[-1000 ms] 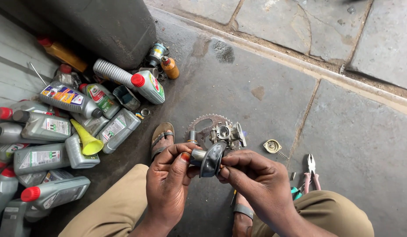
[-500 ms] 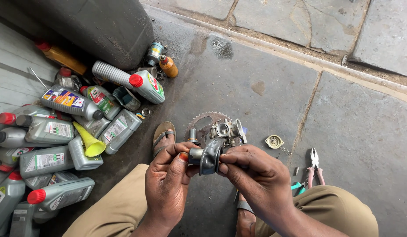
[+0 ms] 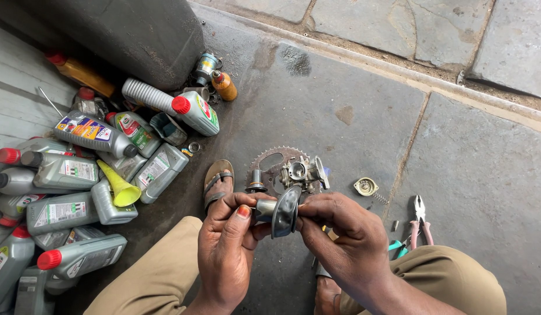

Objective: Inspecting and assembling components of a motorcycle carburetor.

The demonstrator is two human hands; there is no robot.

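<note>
Metal part (image 3: 280,211), a dark disc on a short silver stem, sits between both hands above the stone floor (image 3: 352,111), near the bottom edge of the view. Largest around it is the dark drum (image 3: 124,35) at the floor's top left corner, with a heap of grey oil bottles (image 3: 66,175) spreading from it down the left edge; a yellow funnel (image 3: 120,186) lies among them. Bare stone runs wide from the middle to the right edge, crossed by a raised kerb (image 3: 399,67) along the top. Khaki trouser legs (image 3: 154,274) frame the bottom edge. The left hand (image 3: 227,251) is closed on the stem, thumb pressing its side. The right hand (image 3: 340,239) pinches the disc's rim with fingers together. Just beyond the hands lie a toothed sprocket (image 3: 269,160) and, on it, a small carburettor (image 3: 302,172); a sandalled foot (image 3: 215,181) rests beside them. Further right, apart on open floor, lies a small round cap (image 3: 365,186). Red-handled pliers (image 3: 420,219) lie near the right knee.
</note>
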